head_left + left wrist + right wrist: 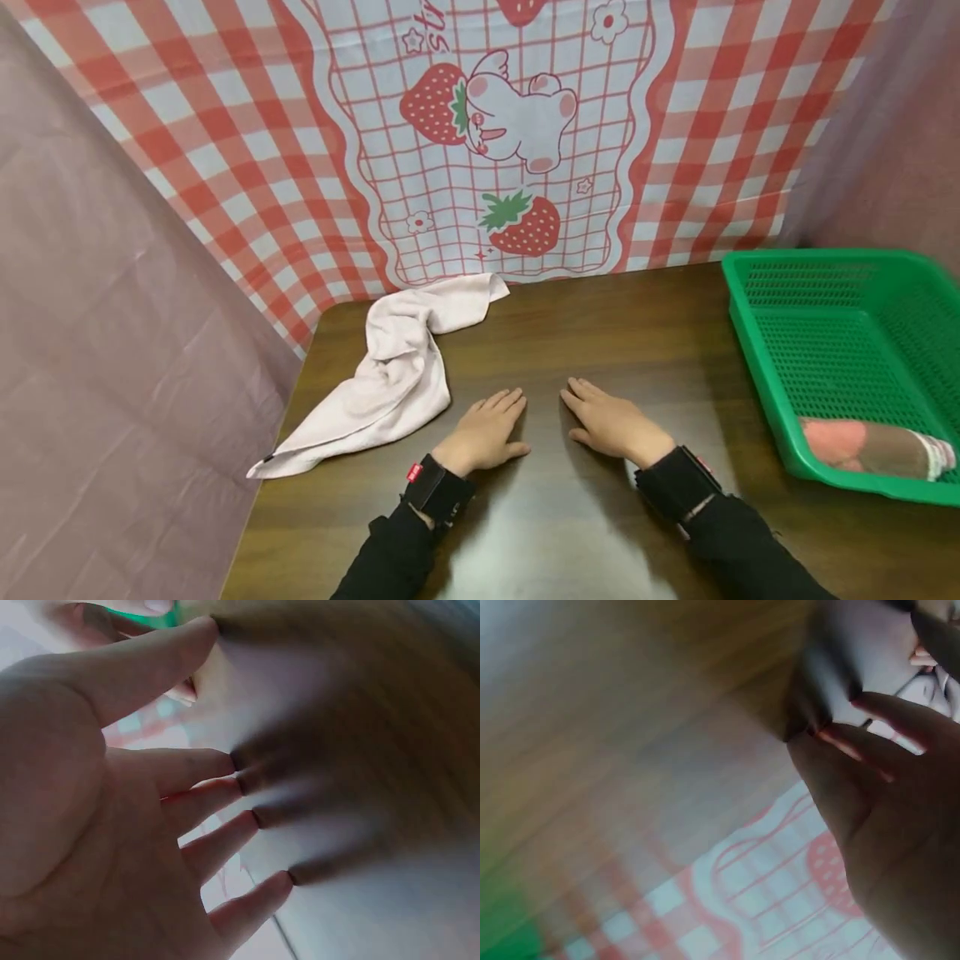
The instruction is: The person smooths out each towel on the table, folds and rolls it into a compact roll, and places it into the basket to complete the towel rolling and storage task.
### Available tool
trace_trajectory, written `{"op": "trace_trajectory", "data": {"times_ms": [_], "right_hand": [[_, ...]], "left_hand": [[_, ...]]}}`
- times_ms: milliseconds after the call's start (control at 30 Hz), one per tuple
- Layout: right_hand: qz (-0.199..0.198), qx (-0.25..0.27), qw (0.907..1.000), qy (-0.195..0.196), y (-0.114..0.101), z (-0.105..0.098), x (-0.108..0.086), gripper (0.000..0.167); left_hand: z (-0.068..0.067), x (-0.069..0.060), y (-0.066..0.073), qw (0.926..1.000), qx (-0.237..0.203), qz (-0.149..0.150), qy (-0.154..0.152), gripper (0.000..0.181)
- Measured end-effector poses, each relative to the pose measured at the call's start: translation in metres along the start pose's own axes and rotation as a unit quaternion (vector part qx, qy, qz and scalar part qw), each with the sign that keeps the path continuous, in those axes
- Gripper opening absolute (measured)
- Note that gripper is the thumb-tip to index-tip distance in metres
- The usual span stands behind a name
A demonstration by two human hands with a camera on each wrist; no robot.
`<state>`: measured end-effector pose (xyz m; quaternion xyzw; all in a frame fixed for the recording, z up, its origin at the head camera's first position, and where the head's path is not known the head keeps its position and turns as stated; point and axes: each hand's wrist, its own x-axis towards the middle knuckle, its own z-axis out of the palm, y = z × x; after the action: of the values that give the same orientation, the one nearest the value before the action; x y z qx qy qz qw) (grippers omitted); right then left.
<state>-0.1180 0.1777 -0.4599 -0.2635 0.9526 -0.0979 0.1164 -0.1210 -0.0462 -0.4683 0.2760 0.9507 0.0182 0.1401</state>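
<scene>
My left hand (485, 433) rests on the brown wooden table (570, 533) with its fingers straight; in the left wrist view the fingertips touch the tabletop. A crumpled pale pink towel (397, 367) lies just left of that hand, apart from it. Across a small gap, my right hand (615, 423) also rests on the table, fingers extended. Nothing is held in either hand. To the right stands a green plastic basket (761, 375). Inside it, near the front wall, a bottle (885, 450) with a pinkish end and a brownish middle lies on its side.
A red-and-white checked cloth (285, 183) with strawberry pictures hangs behind the table's back edge. Pinkish fabric (112, 333) drapes at the left, and more hangs at the right behind the basket. Black bands (441, 492) wrap both wrists.
</scene>
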Motion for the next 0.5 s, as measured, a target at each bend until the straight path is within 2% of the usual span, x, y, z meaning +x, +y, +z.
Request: {"op": "trace_trajectory", "data": {"times_ms": [233,333,433,500], "right_hand": [[-0.042,-0.05,0.9974,0.03,-0.039,0.007,0.044,0.054],[-0.054,-0.054,0.9966,0.033,-0.058,0.011,0.062,0.055],[-0.075,-0.066,0.9927,0.068,-0.076,0.015,0.077,0.057],[-0.096,-0.088,0.9856,0.108,-0.086,0.019,0.087,0.056]], "left_hand": [[0.002,-0.026,-0.032,0.9996,-0.019,-0.02,0.01,0.075],[0.003,-0.039,-0.044,0.9991,-0.037,-0.011,0.019,0.074],[0.005,-0.052,-0.054,0.998,-0.058,0.0,0.024,0.072],[0.007,-0.059,-0.06,0.9971,-0.072,0.005,0.024,0.071]]}}
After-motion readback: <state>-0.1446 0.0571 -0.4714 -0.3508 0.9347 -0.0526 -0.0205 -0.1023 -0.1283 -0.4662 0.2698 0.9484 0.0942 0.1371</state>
